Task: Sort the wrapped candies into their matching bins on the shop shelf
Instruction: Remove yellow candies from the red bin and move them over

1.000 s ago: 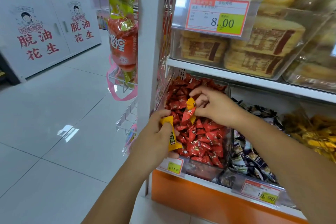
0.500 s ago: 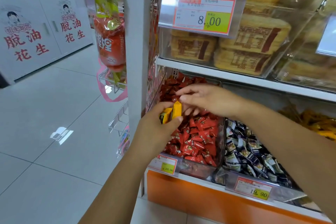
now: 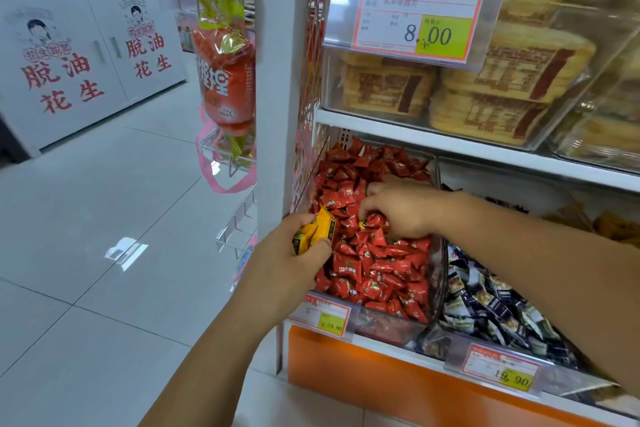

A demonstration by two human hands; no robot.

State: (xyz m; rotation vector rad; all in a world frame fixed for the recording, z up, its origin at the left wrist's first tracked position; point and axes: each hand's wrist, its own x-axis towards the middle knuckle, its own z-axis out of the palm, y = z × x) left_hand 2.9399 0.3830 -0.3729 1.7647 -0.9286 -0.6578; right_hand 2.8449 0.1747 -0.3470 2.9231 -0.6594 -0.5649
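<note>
A clear bin (image 3: 437, 274) on the lower shelf is heaped with red wrapped candies (image 3: 377, 267). My left hand (image 3: 287, 263) hovers at the bin's front left corner and grips two yellow wrapped candies (image 3: 317, 230). My right hand (image 3: 401, 206) reaches into the middle of the red heap, fingers curled down, and pinches a sliver of another yellow candy (image 3: 362, 225) at its fingertips. The neighbouring bin holds dark blue and white candies (image 3: 498, 305). Further right, a heap of yellow-orange wrapped candies (image 3: 614, 229) shows partly behind my right forearm.
The upper shelf (image 3: 450, 146) carries clear bins of wrapped cakes (image 3: 519, 66) with an 8.00 price tag (image 3: 415, 22). Price tags (image 3: 327, 315) hang on the bin fronts. An orange snack bag (image 3: 225, 87) hangs by the white shelf post. A tiled aisle and white cabinet (image 3: 86, 55) lie to the left.
My right hand passed a yellow candy to my left hand, then went back down into the red heap. My left hand now holds two yellow candies and has moved slightly left.
</note>
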